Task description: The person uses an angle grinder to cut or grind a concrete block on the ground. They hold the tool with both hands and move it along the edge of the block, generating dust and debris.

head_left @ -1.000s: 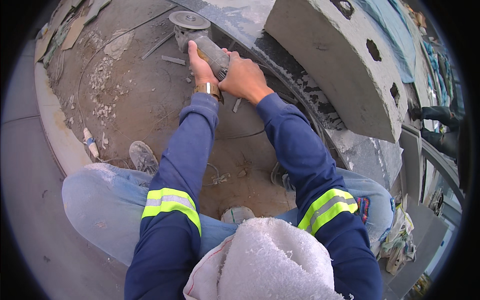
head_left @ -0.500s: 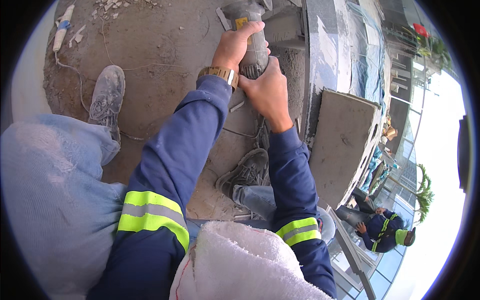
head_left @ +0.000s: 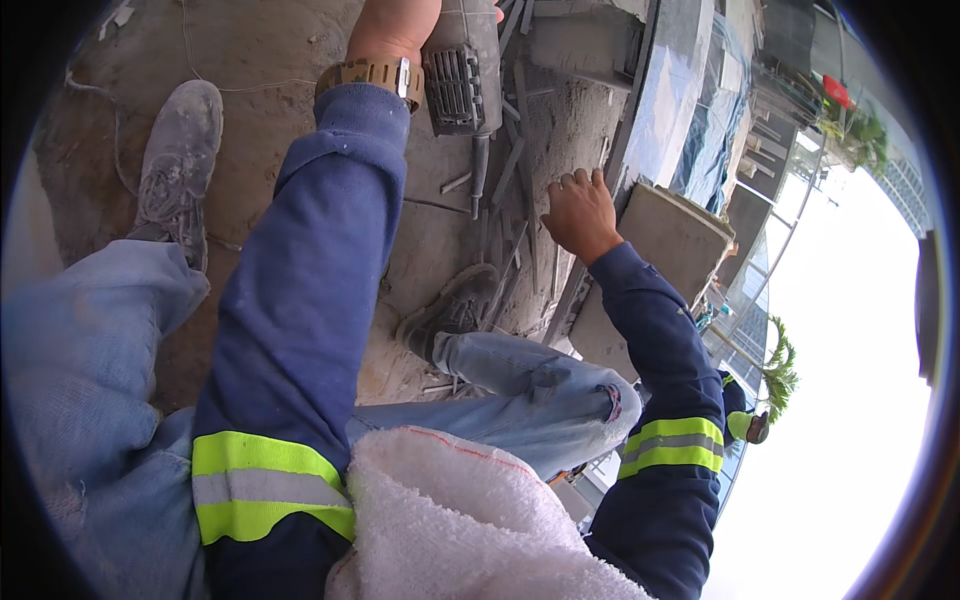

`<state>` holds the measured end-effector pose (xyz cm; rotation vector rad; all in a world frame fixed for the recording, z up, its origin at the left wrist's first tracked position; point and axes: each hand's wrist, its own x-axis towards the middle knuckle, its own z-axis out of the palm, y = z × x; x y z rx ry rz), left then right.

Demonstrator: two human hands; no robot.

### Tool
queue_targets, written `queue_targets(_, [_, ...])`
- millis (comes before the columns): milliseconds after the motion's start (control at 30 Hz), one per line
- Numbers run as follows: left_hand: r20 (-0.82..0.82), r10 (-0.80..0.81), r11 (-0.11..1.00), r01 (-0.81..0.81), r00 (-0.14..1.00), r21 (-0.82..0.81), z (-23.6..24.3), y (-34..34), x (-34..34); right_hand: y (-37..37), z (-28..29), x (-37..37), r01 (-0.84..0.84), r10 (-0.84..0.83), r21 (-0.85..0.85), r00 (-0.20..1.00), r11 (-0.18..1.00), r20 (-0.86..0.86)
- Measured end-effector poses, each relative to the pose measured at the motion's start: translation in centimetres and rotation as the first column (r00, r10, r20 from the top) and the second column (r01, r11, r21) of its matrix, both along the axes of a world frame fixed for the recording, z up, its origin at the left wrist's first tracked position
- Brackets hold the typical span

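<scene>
At the top edge, my left hand (head_left: 393, 28) is wrapped round the body of a dusty grey angle grinder (head_left: 463, 75). One fingertip shows on the tool's far side, and the front of the tool is out of view. Its slotted rear end and cord sleeve point towards me. My right hand (head_left: 582, 215) is off the grinder, beside the low ledge and next to a concrete block (head_left: 675, 235). Its fingers are curled under with the back of the hand up; whatever they may hold is hidden.
Thin grey strips (head_left: 515, 165) lie along the ledge (head_left: 637, 120). My left shoe (head_left: 180, 150) and right shoe (head_left: 455, 310) stand on the dusty floor. A thin cord (head_left: 250, 88) crosses it. Another person (head_left: 745, 425) is partly visible beyond my right arm.
My right hand has let go of the grinder's rear and moved right, towards the block. My left hand and the grinder now sit higher and further left in view, and the whole view has shifted.
</scene>
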<state>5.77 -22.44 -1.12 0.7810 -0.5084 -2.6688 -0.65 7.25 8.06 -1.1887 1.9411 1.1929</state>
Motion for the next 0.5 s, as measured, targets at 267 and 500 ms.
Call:
queue_targets(267, [-0.021, -0.024, 1.000, 0.024, 0.999, -0.003, -0.1, 1.0, -0.9, 3.4, -1.4, 0.8, -0.179, 0.198, 0.273, 0.979, 0.945, -0.042])
queue_targets(500, [0.049, -0.024, 0.998, 0.021, 0.999, 0.056, -0.2, 1.3, -0.6, 5.9, -0.4, 0.3, -0.287, 0.310, 0.354, 0.951, 0.890, -0.009])
